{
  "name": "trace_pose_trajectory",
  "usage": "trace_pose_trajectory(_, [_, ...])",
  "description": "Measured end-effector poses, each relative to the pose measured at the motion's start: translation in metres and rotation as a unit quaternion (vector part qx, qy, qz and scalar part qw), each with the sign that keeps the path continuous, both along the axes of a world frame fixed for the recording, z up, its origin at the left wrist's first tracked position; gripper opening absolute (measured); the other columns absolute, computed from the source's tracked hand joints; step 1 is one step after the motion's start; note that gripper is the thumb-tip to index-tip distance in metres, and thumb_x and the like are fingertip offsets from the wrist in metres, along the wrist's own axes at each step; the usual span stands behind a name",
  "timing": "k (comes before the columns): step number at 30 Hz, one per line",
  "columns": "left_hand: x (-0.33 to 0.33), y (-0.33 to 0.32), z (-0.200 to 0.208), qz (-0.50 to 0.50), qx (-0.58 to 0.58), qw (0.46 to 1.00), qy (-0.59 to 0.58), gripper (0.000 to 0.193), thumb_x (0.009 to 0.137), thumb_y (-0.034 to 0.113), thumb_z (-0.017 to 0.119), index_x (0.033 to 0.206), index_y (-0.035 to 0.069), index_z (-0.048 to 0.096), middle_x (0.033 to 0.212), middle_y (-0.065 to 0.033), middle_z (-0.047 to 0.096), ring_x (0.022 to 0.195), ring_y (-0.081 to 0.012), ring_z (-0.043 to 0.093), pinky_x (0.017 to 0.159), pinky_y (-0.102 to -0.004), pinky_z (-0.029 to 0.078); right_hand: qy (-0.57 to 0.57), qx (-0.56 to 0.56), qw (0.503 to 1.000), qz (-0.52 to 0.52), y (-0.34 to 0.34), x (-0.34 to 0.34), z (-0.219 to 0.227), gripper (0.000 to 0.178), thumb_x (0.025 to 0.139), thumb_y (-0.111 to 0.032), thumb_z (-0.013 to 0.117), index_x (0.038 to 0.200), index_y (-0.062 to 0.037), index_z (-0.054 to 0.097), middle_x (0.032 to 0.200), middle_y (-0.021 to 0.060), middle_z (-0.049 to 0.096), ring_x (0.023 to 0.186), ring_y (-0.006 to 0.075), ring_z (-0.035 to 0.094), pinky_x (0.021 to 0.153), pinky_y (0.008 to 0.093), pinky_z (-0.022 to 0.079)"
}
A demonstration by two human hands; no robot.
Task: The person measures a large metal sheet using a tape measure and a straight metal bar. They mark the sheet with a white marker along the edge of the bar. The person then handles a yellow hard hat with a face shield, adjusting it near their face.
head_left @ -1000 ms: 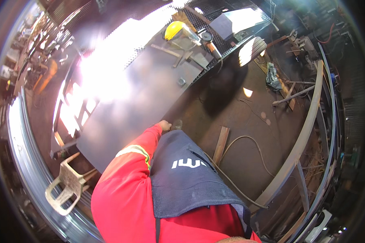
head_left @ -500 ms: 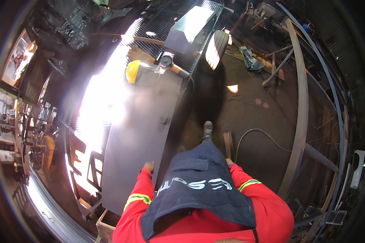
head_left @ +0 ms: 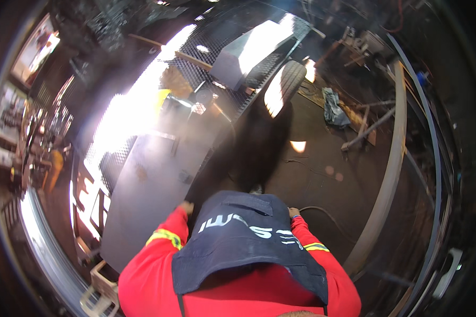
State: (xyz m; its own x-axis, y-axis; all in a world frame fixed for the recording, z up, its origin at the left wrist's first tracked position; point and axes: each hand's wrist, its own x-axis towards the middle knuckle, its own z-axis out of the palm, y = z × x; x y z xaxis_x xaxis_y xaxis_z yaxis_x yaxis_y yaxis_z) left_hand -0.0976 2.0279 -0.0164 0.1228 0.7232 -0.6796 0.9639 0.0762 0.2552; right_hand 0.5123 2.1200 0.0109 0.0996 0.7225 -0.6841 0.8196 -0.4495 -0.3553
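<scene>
My left hand (head_left: pixel 185 207) hangs beside the right edge of a large grey metal sheet (head_left: pixel 137 195); it looks curled, but blur hides the fingers and whether it touches the sheet. On my other side, my right hand (head_left: pixel 293 212) shows just past the edge of my dark apron (head_left: pixel 238 248), its fingers mostly hidden. A small dark block (head_left: pixel 185 176) rests on the sheet near its right edge. At the sheet's far end are a yellow-topped face shield (head_left: pixel 162 100), partly lost in glare, and an angle grinder (head_left: pixel 203 96).
A wheel with a black tyre (head_left: pixel 288 84) stands ahead, right of the mesh platform (head_left: pixel 238 103). Crumpled dark plastic (head_left: pixel 333 108) lies on the floor beyond. A long curved steel beam (head_left: pixel 391 174) runs along my right, near a hose (head_left: pixel 322 210). A chair-like frame (head_left: pixel 100 293) stands low left.
The view has shifted: the tyre, plastic and face shield appear lower, and the metal sheet sits farther left. My boot is now mostly hidden by the apron. Both arms remain low at my sides.
</scene>
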Motion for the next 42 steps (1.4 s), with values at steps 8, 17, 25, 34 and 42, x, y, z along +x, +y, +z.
trace_pose_trajectory(8, [0.218,0.255,0.192,0.21,0.09,0.924,-0.308,0.045,0.094,0.042,0.049,0.094,0.001,0.068,0.091,-0.0206,0.067,0.089,-0.0338,0.066,0.077,-0.0435,0.05,0.207,-0.093,0.929,-0.292,0.093,0.088,0.051,0.033,0.099,-0.037,0.049,0.096,-0.0057,0.06,0.069,0.0082,0.062,0.052,0.0187,0.059,0.041,0.0321,0.04])
trace_pose_trajectory(17, [0.121,0.086,0.076,0.534,0.008,0.712,-0.456,0.036,0.091,0.033,0.051,0.094,0.0,0.066,0.088,-0.0205,0.069,0.079,-0.0339,0.069,0.065,-0.0501,0.055,0.026,-0.035,0.859,0.511,0.125,0.03,-0.101,0.035,0.096,-0.038,0.047,0.092,-0.0057,0.059,0.071,0.0118,0.065,0.058,0.025,0.063,0.048,0.0398,0.046])
trace_pose_trajectory(25, [0.015,-0.247,0.052,0.231,-0.053,0.957,0.169,0.028,0.088,0.021,0.048,0.076,0.004,0.067,0.08,-0.0146,0.068,0.076,-0.0278,0.068,0.066,-0.0437,0.053,0.154,-0.201,0.952,0.174,0.174,-0.195,0.028,0.032,0.097,-0.03,0.055,0.077,-0.0046,0.058,0.062,0.0053,0.057,0.045,0.0153,0.053,0.037,0.0313,0.041])
trace_pose_trajectory(34, [0.076,-0.137,0.083,0.812,-0.088,0.563,-0.127,0.038,0.088,0.027,0.056,0.115,0.001,0.062,0.109,-0.021,0.067,0.104,-0.0338,0.064,0.088,-0.0413,0.052,0.142,-0.019,0.928,0.345,0.287,-0.301,0.054,0.032,0.092,-0.031,0.063,0.074,-0.0042,0.061,0.059,0.0019,0.058,0.045,0.0108,0.05,0.042,0.0286,0.04])
trace_pose_trajectory(42, [0.074,-0.008,0.048,0.74,0.099,0.66,-0.081,0.059,0.082,0.034,0.069,0.128,0.002,0.052,0.117,-0.0259,0.058,0.109,-0.0367,0.058,0.096,-0.0421,0.046,0.014,0.033,0.828,0.56,0.302,-0.442,-0.015,0.034,0.085,-0.038,0.068,0.089,-0.0042,0.068,0.083,0.0161,0.07,0.089,0.0356,0.067,0.08,0.0453,0.051])
